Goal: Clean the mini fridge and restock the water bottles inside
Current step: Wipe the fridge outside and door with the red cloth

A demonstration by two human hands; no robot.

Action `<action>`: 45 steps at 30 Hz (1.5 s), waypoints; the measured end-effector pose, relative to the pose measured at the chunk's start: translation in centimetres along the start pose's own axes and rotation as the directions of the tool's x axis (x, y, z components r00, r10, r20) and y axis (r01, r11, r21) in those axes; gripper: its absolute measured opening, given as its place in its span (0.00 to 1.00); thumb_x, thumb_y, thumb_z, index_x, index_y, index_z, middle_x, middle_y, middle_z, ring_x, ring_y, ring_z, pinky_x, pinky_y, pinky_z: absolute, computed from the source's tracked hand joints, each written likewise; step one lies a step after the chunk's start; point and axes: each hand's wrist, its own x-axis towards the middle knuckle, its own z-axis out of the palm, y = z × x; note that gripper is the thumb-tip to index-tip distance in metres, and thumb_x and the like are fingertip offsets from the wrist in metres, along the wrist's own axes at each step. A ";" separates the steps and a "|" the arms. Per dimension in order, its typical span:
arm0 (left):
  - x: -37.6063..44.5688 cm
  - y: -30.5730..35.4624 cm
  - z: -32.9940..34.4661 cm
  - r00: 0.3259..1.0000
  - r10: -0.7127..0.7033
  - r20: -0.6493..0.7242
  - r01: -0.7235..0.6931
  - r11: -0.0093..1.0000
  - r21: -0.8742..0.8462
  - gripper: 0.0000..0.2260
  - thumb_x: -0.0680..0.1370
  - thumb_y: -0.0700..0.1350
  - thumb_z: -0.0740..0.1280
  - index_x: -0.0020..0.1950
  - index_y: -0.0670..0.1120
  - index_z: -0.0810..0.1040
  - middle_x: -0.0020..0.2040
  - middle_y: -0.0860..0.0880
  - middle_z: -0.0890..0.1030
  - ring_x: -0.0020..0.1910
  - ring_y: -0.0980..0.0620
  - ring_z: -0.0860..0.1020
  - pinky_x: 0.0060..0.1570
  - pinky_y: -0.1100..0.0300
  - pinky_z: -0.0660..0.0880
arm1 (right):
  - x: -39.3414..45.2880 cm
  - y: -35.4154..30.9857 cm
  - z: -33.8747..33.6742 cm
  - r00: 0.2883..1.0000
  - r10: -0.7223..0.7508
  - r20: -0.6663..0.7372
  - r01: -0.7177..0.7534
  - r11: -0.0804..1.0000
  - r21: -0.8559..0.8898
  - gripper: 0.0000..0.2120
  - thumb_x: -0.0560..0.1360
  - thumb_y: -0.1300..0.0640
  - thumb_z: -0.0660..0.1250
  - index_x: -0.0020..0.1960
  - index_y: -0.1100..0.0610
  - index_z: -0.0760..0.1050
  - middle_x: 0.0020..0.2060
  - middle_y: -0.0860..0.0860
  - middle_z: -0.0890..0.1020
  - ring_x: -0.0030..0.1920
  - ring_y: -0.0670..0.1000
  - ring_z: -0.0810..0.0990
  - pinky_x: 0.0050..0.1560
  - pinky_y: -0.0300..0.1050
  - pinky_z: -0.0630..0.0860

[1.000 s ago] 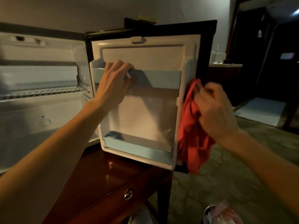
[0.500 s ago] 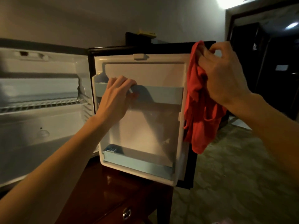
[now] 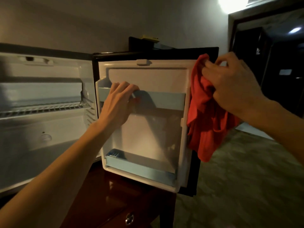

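The mini fridge (image 3: 41,129) stands open on the left, its white inside bare apart from a wire shelf (image 3: 44,110). Its door (image 3: 148,132) swings out toward me, with a pale blue upper rail (image 3: 166,100) and a lower blue rail (image 3: 139,170). My left hand (image 3: 117,102) grips the left end of the upper rail. My right hand (image 3: 230,86) holds a red cloth (image 3: 205,119) at the door's upper right edge, and the cloth hangs down along that edge. No water bottles are in view.
The fridge sits on a dark wooden cabinet (image 3: 105,203) with a round metal drawer pull (image 3: 129,218). A yellow object (image 3: 150,37) lies on top of the fridge. Patterned carpet (image 3: 246,186) spreads to the right, and a dark doorway (image 3: 271,66) stands behind.
My right hand has lifted the red cloth from the door's mid right edge up to its top right corner. My left hand stays on the upper rail.
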 end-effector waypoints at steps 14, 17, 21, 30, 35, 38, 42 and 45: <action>0.2 1.3 0.2 0.995 -0.090 0.040 0.091 0.995 -0.027 0.14 0.77 0.47 0.62 0.60 0.43 0.77 0.56 0.41 0.76 0.55 0.39 0.71 0.55 0.48 0.69 | -22.5 -12.7 9.7 0.949 0.038 0.313 -0.073 0.992 0.100 0.22 0.75 0.60 0.53 0.65 0.62 0.75 0.63 0.56 0.78 0.59 0.60 0.69 0.59 0.53 0.65; 0.4 1.4 0.4 0.996 -0.084 0.042 0.085 0.996 -0.027 0.14 0.77 0.46 0.64 0.60 0.43 0.77 0.57 0.41 0.76 0.56 0.39 0.71 0.56 0.48 0.69 | -25.3 -14.2 10.0 0.911 -0.021 0.413 -0.060 0.982 0.181 0.25 0.71 0.58 0.55 0.63 0.62 0.78 0.62 0.56 0.80 0.59 0.61 0.70 0.54 0.53 0.74; 0.3 1.2 0.2 0.997 -0.068 0.031 0.068 0.997 -0.028 0.14 0.77 0.46 0.62 0.60 0.43 0.77 0.57 0.41 0.76 0.56 0.39 0.71 0.55 0.46 0.71 | -27.1 -15.1 8.6 0.893 -0.160 0.420 0.012 0.942 0.334 0.24 0.67 0.54 0.57 0.56 0.58 0.83 0.57 0.53 0.83 0.57 0.57 0.71 0.52 0.51 0.72; -1.5 -0.5 -1.6 0.999 -0.010 0.040 0.010 1.000 0.002 0.18 0.80 0.41 0.62 0.70 0.46 0.73 0.61 0.43 0.75 0.59 0.42 0.72 0.56 0.49 0.73 | -16.0 -17.6 1.8 0.981 -0.179 -0.076 0.192 0.830 0.523 0.17 0.76 0.59 0.61 0.60 0.63 0.80 0.54 0.54 0.83 0.56 0.56 0.74 0.58 0.48 0.70; -2.1 -2.5 -3.4 0.975 0.068 0.209 -0.077 0.996 0.036 0.26 0.80 0.35 0.62 0.77 0.49 0.63 0.68 0.45 0.69 0.64 0.46 0.71 0.60 0.52 0.75 | -12.0 -21.8 -0.1 0.966 -0.240 -0.100 0.251 0.763 0.596 0.18 0.82 0.58 0.53 0.64 0.61 0.76 0.56 0.53 0.82 0.55 0.56 0.75 0.54 0.48 0.73; -2.4 -3.3 -4.7 0.966 0.074 0.248 -0.064 0.997 -0.045 0.28 0.79 0.31 0.60 0.78 0.48 0.63 0.70 0.46 0.68 0.67 0.47 0.70 0.63 0.53 0.73 | -11.4 -23.5 -0.1 0.959 -0.280 -0.052 0.248 0.728 0.639 0.21 0.74 0.59 0.62 0.66 0.60 0.75 0.57 0.52 0.81 0.55 0.55 0.74 0.55 0.47 0.76; -3.6 -3.8 -6.8 0.954 0.014 0.298 0.037 0.986 -0.162 0.32 0.77 0.30 0.62 0.79 0.48 0.61 0.76 0.48 0.64 0.73 0.48 0.65 0.71 0.54 0.66 | -11.0 -25.1 -0.1 0.952 -0.307 0.008 0.218 0.696 0.684 0.25 0.63 0.59 0.69 0.61 0.57 0.78 0.53 0.48 0.83 0.54 0.52 0.72 0.54 0.44 0.77; -5.2 -4.5 -8.6 0.955 -0.045 0.293 0.091 0.985 -0.145 0.32 0.78 0.37 0.67 0.79 0.51 0.59 0.78 0.49 0.62 0.75 0.47 0.63 0.72 0.48 0.65 | -10.4 -26.8 -0.5 0.951 -0.308 0.039 0.180 0.651 0.738 0.25 0.62 0.60 0.69 0.60 0.54 0.79 0.51 0.45 0.82 0.54 0.52 0.74 0.51 0.45 0.80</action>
